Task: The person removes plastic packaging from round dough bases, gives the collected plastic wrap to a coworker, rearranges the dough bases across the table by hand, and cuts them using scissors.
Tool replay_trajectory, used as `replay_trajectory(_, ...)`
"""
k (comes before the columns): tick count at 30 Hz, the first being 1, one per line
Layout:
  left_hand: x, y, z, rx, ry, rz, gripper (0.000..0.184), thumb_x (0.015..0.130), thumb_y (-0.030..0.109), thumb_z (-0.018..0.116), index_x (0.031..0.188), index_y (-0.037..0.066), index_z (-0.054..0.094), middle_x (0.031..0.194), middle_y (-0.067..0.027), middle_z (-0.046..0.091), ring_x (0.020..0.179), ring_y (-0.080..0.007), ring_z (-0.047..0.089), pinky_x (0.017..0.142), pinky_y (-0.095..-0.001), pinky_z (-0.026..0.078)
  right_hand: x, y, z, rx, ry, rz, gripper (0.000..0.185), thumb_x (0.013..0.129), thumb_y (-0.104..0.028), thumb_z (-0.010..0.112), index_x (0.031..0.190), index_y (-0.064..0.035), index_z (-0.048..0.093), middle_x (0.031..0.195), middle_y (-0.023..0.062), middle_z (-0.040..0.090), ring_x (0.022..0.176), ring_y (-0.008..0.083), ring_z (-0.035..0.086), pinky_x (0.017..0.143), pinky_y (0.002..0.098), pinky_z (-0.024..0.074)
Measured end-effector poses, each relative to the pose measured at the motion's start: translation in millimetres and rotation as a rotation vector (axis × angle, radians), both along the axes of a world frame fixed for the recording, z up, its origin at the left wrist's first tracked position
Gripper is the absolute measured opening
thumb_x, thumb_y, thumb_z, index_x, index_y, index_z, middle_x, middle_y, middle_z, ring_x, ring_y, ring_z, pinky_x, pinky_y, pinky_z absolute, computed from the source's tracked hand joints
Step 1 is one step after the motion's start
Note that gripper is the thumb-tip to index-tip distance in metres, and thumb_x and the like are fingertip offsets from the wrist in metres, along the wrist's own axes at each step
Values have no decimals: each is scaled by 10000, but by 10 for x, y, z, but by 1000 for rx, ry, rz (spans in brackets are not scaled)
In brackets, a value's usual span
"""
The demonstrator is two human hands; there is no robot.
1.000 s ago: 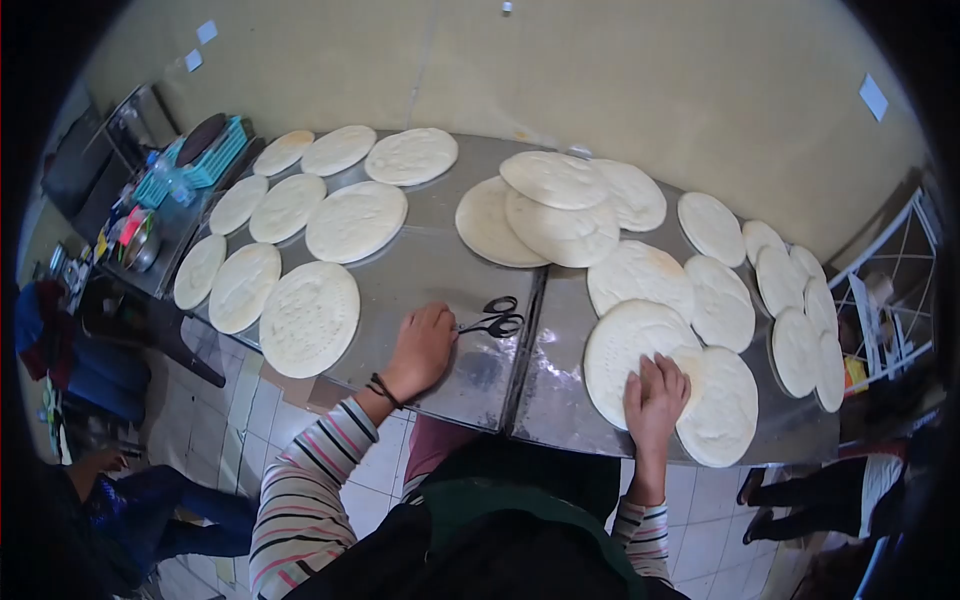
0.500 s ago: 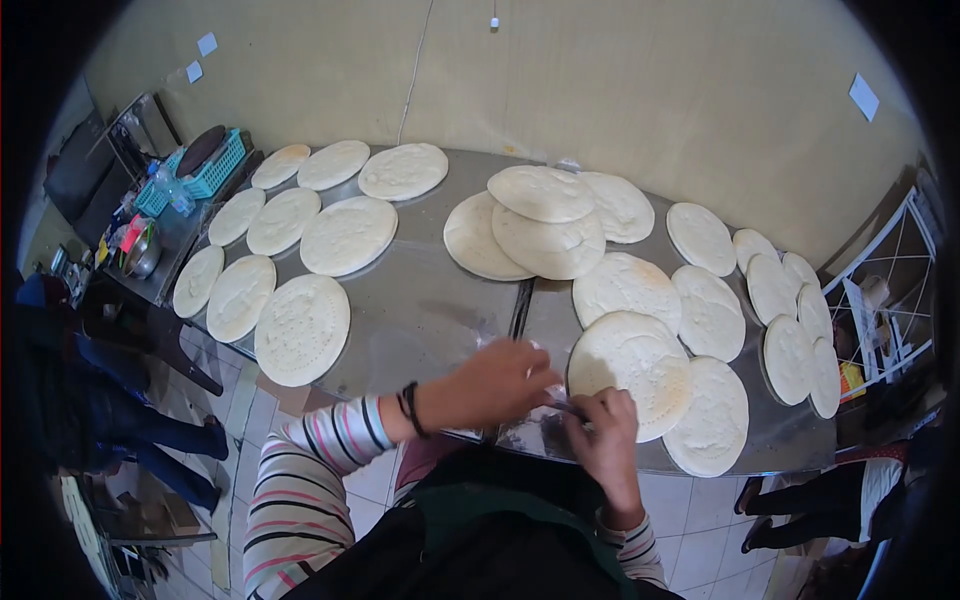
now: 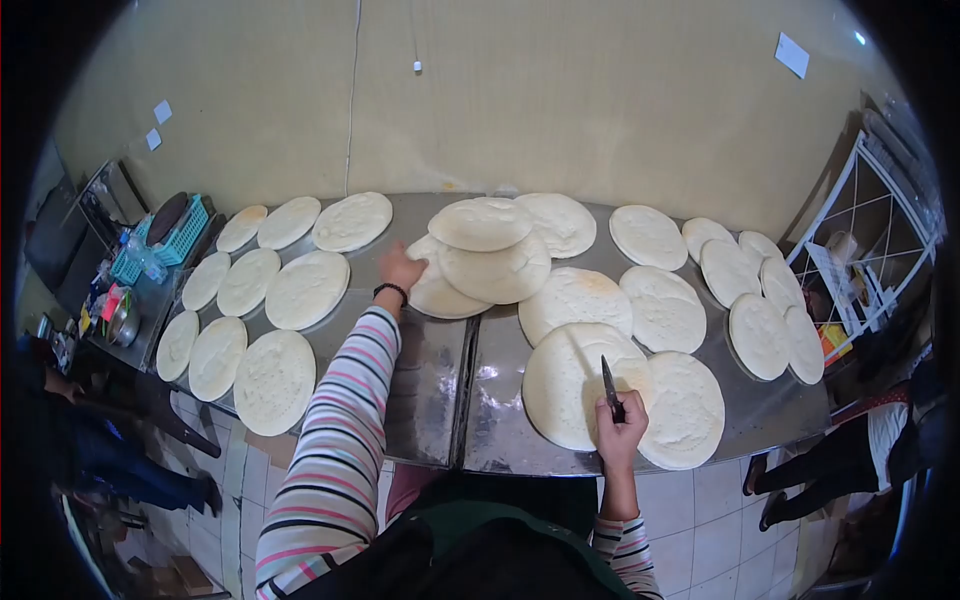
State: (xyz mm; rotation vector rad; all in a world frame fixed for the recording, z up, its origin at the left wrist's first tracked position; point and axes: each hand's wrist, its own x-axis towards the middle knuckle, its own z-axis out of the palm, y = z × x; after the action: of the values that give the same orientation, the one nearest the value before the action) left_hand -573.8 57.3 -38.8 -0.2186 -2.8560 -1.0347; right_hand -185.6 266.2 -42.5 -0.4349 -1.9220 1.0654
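Note:
A small knife [image 3: 609, 381] is gripped in my right hand [image 3: 621, 427], its dark blade pointing up and away from me. This hand is over the right edge of a large round flatbread [image 3: 566, 385] near the front of the table. My left arm reaches forward, and my left hand [image 3: 401, 268] is closed at the left edge of a pale flatbread [image 3: 437, 292], the lowest of an overlapping pile. Over it lie another flatbread [image 3: 500, 272] and a smaller-looking top one [image 3: 481, 224]. Part of my left fingers is hard to make out.
Several flatbreads [image 3: 307, 290] lie in rows on the metal table [image 3: 420, 400] at left, and more overlap at right [image 3: 758, 335]. A turquoise basket [image 3: 182, 250] and metal bowl [image 3: 124, 322] stand far left. A white rack [image 3: 842, 250] is at right. People stand at both sides.
My hands, close together over the front of the table before, have parted. The left has reached forward to the piled flatbread; the right has lifted the knife upright. The view has shifted.

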Motion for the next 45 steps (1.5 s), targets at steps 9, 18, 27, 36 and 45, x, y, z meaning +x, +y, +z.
replay_trajectory(9,1781,-994,-6,107,295,-14,592,660,130,713,1188,26,466,1058,-229,549,1010,-366,488,890,-409,398,9,-13,20,38,-81,15,106,685,-16,643,688,-7,537,622,78,458,568,209,451,522,307,357)
replay_trajectory(18,2396,-1443,545,-129,-177,67,608,702,264,697,1204,19,456,1129,-254,488,1030,-386,493,888,-403,399,-57,-52,90,166,-112,9,88,669,-31,629,712,-18,553,648,106,475,604,266,480,547,338,377)
replay_trajectory(27,436,3,462,127,-208,-142,696,706,432,652,1182,-37,460,1155,-265,513,1110,-371,474,944,-408,375,-42,-54,93,212,-127,-18,100,669,-51,636,729,-19,562,661,111,486,627,273,500,564,348,400)
replay_trajectory(36,-382,854,82,369,249,216,450,674,45,587,1109,-5,482,1007,-210,553,920,-351,549,811,-407,442,-53,-77,144,265,-138,-51,118,668,-88,665,714,-30,574,654,101,492,614,268,503,551,349,399)
replay_trajectory(45,-1145,314,-35,1328,-360,151,343,660,-13,562,988,-101,516,874,-208,567,777,-348,585,706,-406,476,-89,-62,110,303,-196,-67,115,645,-101,650,714,-38,584,644,97,483,600,272,496,537,358,394)
